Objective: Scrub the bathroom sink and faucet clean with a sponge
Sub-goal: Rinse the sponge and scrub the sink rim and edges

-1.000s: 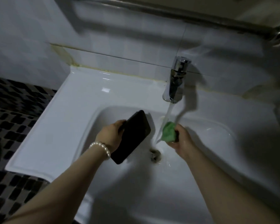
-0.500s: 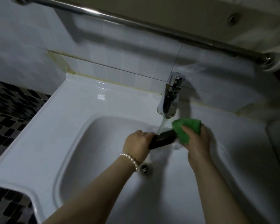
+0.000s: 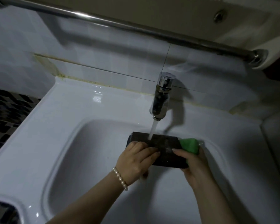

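A white sink (image 3: 74, 120) fills the view, with a chrome faucet (image 3: 161, 97) at its back rim running a stream of water (image 3: 153, 130). The water lands on a flat dark pad (image 3: 165, 147) held over the basin. My left hand (image 3: 136, 160), with a pearl bracelet on the wrist, holds the pad's left end, fingers lying over its top. At the pad's right end my right hand (image 3: 196, 165) grips it together with a green sponge (image 3: 190, 145). The drain is hidden under my hands.
A steel rail (image 3: 120, 25) runs across the tiled wall above the faucet. A white fixture (image 3: 275, 143) adjoins the sink on the right. Black-and-white mosaic tiles (image 3: 5, 113) lie to the left of the sink.
The dark pad has gone from upright in my left hand to lying flat under the stream, with both hands now on it. My right hand with the sponge moved right.
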`<state>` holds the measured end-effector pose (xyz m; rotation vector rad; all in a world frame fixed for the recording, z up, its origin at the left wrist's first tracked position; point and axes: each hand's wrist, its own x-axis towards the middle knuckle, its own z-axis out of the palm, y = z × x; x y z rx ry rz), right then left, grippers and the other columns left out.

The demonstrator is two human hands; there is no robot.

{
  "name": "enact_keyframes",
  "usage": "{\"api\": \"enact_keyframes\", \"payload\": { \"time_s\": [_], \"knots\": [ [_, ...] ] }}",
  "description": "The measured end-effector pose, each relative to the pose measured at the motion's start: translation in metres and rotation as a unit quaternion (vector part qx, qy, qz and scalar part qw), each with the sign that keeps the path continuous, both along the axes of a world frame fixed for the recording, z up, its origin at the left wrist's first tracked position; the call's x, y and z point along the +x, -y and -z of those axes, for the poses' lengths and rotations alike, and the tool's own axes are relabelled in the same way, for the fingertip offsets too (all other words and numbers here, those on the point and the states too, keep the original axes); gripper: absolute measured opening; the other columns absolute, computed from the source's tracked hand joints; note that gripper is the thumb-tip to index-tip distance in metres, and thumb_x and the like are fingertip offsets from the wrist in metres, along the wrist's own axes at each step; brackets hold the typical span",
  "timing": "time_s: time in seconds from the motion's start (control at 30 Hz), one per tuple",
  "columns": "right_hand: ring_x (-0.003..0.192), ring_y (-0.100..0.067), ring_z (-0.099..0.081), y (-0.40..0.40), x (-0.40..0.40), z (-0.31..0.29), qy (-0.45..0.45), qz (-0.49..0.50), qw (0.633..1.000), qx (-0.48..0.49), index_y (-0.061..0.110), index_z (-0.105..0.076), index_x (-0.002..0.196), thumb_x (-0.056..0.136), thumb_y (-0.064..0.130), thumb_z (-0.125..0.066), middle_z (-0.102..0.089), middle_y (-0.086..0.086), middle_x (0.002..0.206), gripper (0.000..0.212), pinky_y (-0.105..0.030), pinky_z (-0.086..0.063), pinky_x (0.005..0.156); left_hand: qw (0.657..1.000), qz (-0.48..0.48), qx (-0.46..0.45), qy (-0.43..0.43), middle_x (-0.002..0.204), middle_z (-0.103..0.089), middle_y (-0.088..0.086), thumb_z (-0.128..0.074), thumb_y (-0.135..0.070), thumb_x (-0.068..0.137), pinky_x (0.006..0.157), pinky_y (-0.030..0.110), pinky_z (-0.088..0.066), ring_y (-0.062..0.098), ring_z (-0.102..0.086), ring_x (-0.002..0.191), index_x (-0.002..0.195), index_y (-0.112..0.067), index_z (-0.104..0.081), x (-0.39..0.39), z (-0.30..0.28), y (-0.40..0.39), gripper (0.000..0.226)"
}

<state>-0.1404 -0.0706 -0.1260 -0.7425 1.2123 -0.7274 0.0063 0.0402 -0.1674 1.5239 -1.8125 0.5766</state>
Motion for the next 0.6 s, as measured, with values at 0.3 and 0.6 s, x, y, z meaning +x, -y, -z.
{"api": "enact_keyframes", "payload": {
  "time_s": [0.3,0.6],
  "knots": [
    [0.093,-0.026,-0.068,0.007,0.009,0.025,0.154,-0.035,0.986,-0.047,0.005,-0.061,0.117,0.058,-0.007,-0.066,-0.07,-0.012,0.106,0.06,-0.03,-0.056,0.069,0.589,-0.15,0.168,-0.776,0.146,-0.039,0.012,-0.048,-0.058,0.085,0.11,0.043,-0.034,0.023,-0.041,0.132,0.14,-0.013,-0.037,0.016,-0.027,-0.012,0.072],
    [0.121,-0.031,-0.047,-0.018,0.057,0.036,-0.256,-0.1,0.865,-0.42,0.001,-0.059,0.12,0.084,0.004,-0.066,-0.051,-0.018,0.129,0.037,-0.022,-0.033,0.101,0.474,-0.062,0.078,-0.875,0.11,-0.065,0.022,-0.06,-0.014,0.087,0.079,0.044,-0.057,0.035,-0.065,0.099,0.117,-0.001,-0.054,0.029,-0.029,-0.013,0.033]
  ]
}}
